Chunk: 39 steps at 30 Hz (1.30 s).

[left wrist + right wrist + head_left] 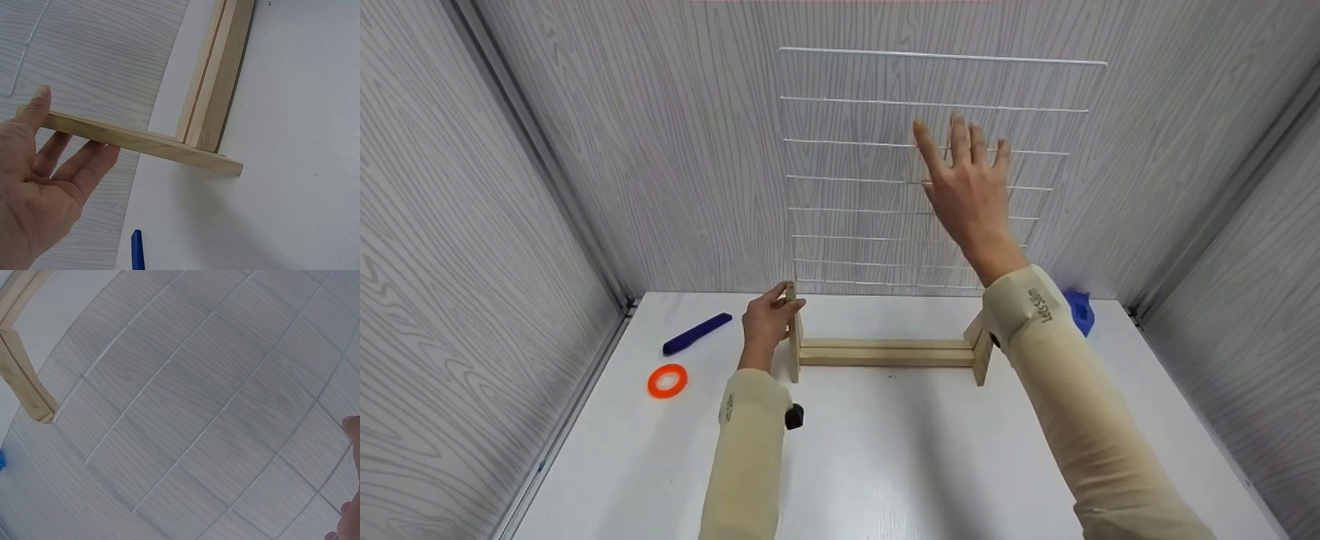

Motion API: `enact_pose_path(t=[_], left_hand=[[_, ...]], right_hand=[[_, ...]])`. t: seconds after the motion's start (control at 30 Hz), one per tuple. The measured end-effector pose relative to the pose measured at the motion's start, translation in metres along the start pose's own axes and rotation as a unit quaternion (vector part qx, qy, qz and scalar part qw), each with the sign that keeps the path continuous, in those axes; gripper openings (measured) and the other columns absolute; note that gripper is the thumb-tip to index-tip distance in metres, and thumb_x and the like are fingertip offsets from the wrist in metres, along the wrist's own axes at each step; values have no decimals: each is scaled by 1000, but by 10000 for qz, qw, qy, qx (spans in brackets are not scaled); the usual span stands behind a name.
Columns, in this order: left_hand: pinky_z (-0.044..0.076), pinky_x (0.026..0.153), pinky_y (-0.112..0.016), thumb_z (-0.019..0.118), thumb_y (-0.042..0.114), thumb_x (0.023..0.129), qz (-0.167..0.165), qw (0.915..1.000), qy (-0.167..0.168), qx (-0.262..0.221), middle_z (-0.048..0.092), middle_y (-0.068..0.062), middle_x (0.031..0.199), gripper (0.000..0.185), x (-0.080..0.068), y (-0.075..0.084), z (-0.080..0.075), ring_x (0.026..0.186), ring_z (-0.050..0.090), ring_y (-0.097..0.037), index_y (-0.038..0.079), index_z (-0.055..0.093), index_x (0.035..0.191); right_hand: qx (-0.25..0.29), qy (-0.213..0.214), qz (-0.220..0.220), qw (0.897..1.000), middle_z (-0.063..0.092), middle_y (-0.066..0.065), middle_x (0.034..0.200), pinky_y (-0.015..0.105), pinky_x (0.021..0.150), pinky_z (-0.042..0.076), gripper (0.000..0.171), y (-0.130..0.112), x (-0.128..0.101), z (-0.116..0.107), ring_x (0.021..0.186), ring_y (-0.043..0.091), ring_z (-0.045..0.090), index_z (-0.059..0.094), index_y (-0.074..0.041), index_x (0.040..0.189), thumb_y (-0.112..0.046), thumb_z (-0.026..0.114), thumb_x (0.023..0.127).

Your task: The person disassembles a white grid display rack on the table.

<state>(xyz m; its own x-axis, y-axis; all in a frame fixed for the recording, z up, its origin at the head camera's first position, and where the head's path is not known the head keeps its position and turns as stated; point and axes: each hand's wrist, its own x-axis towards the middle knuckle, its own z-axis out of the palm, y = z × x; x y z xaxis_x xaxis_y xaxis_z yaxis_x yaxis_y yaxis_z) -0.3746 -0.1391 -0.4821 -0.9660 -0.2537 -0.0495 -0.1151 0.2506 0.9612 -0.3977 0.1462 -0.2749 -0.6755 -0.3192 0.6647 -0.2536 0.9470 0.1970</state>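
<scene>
A white wire grid panel [855, 150] stands upright against the back wall, behind a wooden stand [885, 352] with a grooved rail and two cross feet. My left hand [769, 319] holds the far end of the stand's left foot [140, 140], thumb on one side and fingers on the other. My right hand [967, 187] is raised in front of the grid with its fingers straight and spread, holding nothing. In the right wrist view the grid wires [185, 455] fill the frame, only my fingertips [351, 430] show at the right edge, and the stand's right foot [22, 377] sits at the left.
On the white table [885, 465], left of the stand, lie a dark blue pen [697, 334] and an orange tape ring [667, 381]. A blue object [1081, 309] sits at the back right, partly behind my right sleeve. Grey wood-grain walls close in three sides.
</scene>
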Motion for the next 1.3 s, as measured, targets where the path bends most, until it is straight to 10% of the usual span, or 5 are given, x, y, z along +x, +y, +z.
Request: enact_pose_path(t=[1.3], left_hand=[[51,108,-41,82,33,87,579,9980,238,37,67,-11,136,61,-8,-24,-9,130,61,-27,21,60,143]], right_hand=[[38,270,430,9987,50,26,150,75,110,33,69,56,-34,9,137,48,48,42,-19,153,-24,75,92]])
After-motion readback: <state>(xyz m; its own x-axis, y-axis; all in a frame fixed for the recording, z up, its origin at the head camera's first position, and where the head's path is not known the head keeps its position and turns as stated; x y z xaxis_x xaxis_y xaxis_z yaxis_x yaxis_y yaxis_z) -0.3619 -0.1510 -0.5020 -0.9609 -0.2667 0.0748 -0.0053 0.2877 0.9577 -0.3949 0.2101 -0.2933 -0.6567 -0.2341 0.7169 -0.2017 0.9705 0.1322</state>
